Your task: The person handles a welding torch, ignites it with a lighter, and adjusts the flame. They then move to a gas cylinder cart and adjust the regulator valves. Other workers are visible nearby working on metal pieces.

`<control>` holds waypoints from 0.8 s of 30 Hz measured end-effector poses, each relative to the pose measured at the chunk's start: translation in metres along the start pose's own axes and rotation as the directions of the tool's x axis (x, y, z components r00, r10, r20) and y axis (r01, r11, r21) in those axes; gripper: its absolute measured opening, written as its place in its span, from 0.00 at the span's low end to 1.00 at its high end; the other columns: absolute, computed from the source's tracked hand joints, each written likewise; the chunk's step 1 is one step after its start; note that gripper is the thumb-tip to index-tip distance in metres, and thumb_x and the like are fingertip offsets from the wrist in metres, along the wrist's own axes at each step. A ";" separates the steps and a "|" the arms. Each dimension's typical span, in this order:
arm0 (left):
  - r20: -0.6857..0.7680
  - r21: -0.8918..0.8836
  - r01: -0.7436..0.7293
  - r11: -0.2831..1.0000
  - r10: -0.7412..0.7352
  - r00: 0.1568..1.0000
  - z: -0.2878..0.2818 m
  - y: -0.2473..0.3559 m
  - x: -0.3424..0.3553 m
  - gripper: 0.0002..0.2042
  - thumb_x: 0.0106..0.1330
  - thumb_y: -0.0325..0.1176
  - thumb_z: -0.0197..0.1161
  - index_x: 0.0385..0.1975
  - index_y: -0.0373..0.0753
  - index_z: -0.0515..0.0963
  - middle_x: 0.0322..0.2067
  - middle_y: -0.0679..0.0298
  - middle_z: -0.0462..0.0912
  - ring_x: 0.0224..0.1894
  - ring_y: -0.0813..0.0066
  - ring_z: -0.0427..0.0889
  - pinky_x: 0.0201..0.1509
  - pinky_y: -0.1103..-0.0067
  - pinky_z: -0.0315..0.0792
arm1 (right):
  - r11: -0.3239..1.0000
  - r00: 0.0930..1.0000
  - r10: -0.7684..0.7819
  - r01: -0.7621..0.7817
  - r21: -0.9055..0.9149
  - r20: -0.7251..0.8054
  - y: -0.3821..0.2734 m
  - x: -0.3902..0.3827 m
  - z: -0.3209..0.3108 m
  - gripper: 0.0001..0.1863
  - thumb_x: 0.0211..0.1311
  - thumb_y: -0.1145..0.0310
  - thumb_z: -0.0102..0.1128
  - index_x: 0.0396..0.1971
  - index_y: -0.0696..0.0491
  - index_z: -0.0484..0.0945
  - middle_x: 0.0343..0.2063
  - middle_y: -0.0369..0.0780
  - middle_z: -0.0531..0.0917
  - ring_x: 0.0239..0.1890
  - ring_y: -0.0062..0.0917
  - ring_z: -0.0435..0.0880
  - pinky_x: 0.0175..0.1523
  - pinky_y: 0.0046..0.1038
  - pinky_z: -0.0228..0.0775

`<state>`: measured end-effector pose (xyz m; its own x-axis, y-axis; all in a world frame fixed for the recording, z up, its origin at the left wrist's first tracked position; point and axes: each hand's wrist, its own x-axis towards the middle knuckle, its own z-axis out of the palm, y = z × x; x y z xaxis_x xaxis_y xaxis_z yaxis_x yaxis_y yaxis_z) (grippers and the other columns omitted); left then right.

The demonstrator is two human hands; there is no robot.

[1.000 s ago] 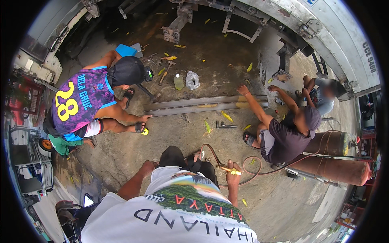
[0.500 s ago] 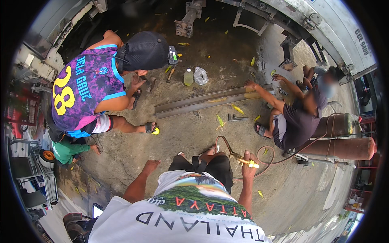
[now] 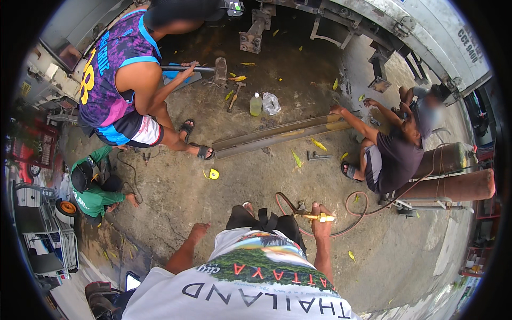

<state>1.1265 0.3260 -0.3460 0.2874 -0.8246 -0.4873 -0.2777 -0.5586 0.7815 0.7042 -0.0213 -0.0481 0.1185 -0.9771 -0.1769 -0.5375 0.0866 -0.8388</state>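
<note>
My right hand (image 3: 321, 217) is closed around a brass gas torch fitting (image 3: 314, 217), in front of my body at the right. From its left end a reddish hose (image 3: 282, 205) loops over the concrete. My left hand (image 3: 200, 230) hangs by my left side, touching nothing that I can see; its fingers are mostly hidden from above. Ahead lies a long steel channel (image 3: 277, 136), apart from both hands. A co-worker in a purple jersey (image 3: 125, 64) grips a sledgehammer (image 3: 220, 69) beyond its left end. Another co-worker (image 3: 397, 160) crouches with a hand on its right end.
Two gas cylinders (image 3: 453, 188) lie on a cart at the right. A yellow tape measure (image 3: 213, 174), a small hammer (image 3: 235, 97), a bottle (image 3: 256, 104) and a plastic bag (image 3: 271, 104) are on the ground. A person in green (image 3: 93, 194) crouches left. A truck frame (image 3: 373, 21) overhangs the far side.
The jersey-wearing co-worker has moved farther away, and the sledgehammer's head has shifted farther off. The torch in my right hand has turned more level. The person in green now shows more fully.
</note>
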 end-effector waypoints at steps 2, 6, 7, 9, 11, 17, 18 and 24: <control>-0.010 -0.294 0.110 0.949 -0.118 0.993 0.013 0.041 -0.016 0.15 0.73 0.41 0.60 0.29 0.36 0.83 0.26 0.58 0.86 0.26 0.69 0.81 0.33 0.69 0.72 | 0.999 0.998 0.042 -0.043 0.022 0.040 -0.013 -0.005 0.001 0.28 0.72 0.51 0.57 0.20 0.61 0.73 0.18 0.38 0.72 0.25 0.22 0.68 0.32 0.32 0.62; 0.033 -0.239 0.520 0.820 -0.528 0.848 0.021 0.115 -0.027 0.12 0.72 0.37 0.62 0.33 0.34 0.84 0.25 0.63 0.83 0.24 0.75 0.75 0.32 0.75 0.71 | 0.999 0.995 -0.001 -0.002 0.033 0.103 -0.016 -0.014 -0.009 0.26 0.71 0.50 0.57 0.23 0.61 0.78 0.19 0.38 0.75 0.26 0.22 0.72 0.34 0.31 0.65; 0.019 -0.253 0.530 0.809 -0.544 0.839 0.027 0.119 -0.030 0.12 0.71 0.38 0.63 0.33 0.34 0.84 0.24 0.64 0.82 0.24 0.76 0.73 0.32 0.76 0.71 | 1.000 0.994 -0.009 0.007 0.016 0.110 -0.005 -0.015 -0.010 0.26 0.71 0.50 0.58 0.24 0.60 0.79 0.20 0.38 0.75 0.26 0.22 0.72 0.33 0.32 0.65; -0.011 -0.253 0.497 0.830 -0.516 0.857 0.039 0.121 -0.037 0.14 0.71 0.39 0.64 0.32 0.33 0.84 0.23 0.65 0.81 0.23 0.77 0.72 0.31 0.77 0.70 | 1.000 0.992 -0.005 0.004 0.014 0.125 0.009 -0.020 -0.016 0.26 0.71 0.50 0.58 0.24 0.60 0.80 0.20 0.39 0.76 0.25 0.23 0.73 0.33 0.32 0.66; -0.041 -0.218 0.408 0.887 -0.426 0.904 0.055 0.117 -0.045 0.16 0.71 0.42 0.64 0.31 0.33 0.83 0.22 0.64 0.80 0.23 0.77 0.72 0.31 0.76 0.70 | 0.999 0.989 0.016 -0.023 0.046 0.144 0.018 -0.025 -0.023 0.26 0.70 0.50 0.58 0.24 0.60 0.81 0.20 0.41 0.77 0.24 0.24 0.73 0.32 0.32 0.66; 0.044 -0.105 0.562 0.821 -0.561 0.827 0.096 0.097 -0.058 0.15 0.72 0.46 0.61 0.37 0.40 0.84 0.27 0.60 0.84 0.26 0.73 0.80 0.33 0.77 0.74 | 1.000 0.989 -0.015 0.014 0.013 0.148 0.043 -0.043 -0.048 0.25 0.70 0.52 0.58 0.24 0.60 0.80 0.17 0.43 0.76 0.23 0.24 0.72 0.31 0.33 0.66; -0.005 0.301 0.281 0.911 -0.293 0.956 0.102 0.076 -0.062 0.14 0.72 0.46 0.60 0.41 0.41 0.83 0.27 0.60 0.84 0.26 0.72 0.81 0.33 0.76 0.75 | 1.000 0.988 -0.026 0.024 0.020 0.154 0.043 -0.041 -0.052 0.25 0.71 0.52 0.58 0.24 0.60 0.80 0.17 0.43 0.76 0.23 0.25 0.71 0.31 0.34 0.66; 0.232 0.724 -0.075 0.686 -0.140 0.963 0.135 0.075 -0.086 0.15 0.74 0.44 0.55 0.57 0.50 0.75 0.28 0.62 0.84 0.28 0.72 0.85 0.34 0.75 0.78 | 0.998 0.986 -0.055 0.050 0.035 0.157 0.064 -0.048 -0.074 0.25 0.71 0.53 0.58 0.23 0.62 0.77 0.18 0.45 0.75 0.23 0.26 0.70 0.30 0.35 0.65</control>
<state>0.9572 0.3435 -0.2980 0.1027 -0.7363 -0.6688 -0.8753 -0.3863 0.2909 0.6025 0.0171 -0.0551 0.2773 -0.9378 -0.2089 -0.5013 0.0443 -0.8642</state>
